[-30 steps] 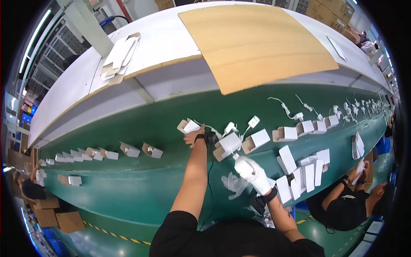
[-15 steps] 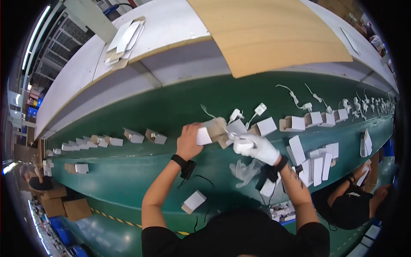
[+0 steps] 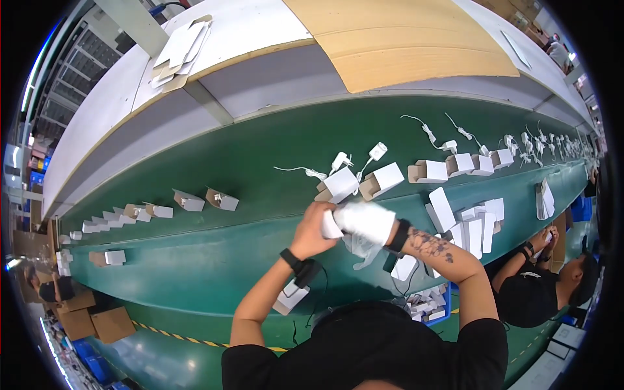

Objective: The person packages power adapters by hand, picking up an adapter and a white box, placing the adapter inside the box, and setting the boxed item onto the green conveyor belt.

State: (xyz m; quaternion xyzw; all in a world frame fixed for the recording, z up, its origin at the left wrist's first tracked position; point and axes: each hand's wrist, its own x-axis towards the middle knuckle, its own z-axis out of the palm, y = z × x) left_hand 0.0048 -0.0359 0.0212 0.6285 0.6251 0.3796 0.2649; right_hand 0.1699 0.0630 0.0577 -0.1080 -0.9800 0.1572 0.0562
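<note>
Inside the tabletop's (image 3: 195, 266) near edge, left hand (image 3: 312, 233) is gripping 1 box (image 3: 331, 225), ideally without denting; right hand (image 3: 370, 221) is blurring, grasp unclear.

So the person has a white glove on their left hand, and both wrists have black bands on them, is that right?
Not quite: the head view shows the white glove on the right hand, while the left hand is bare. Both wrists do have black bands on them.
</note>
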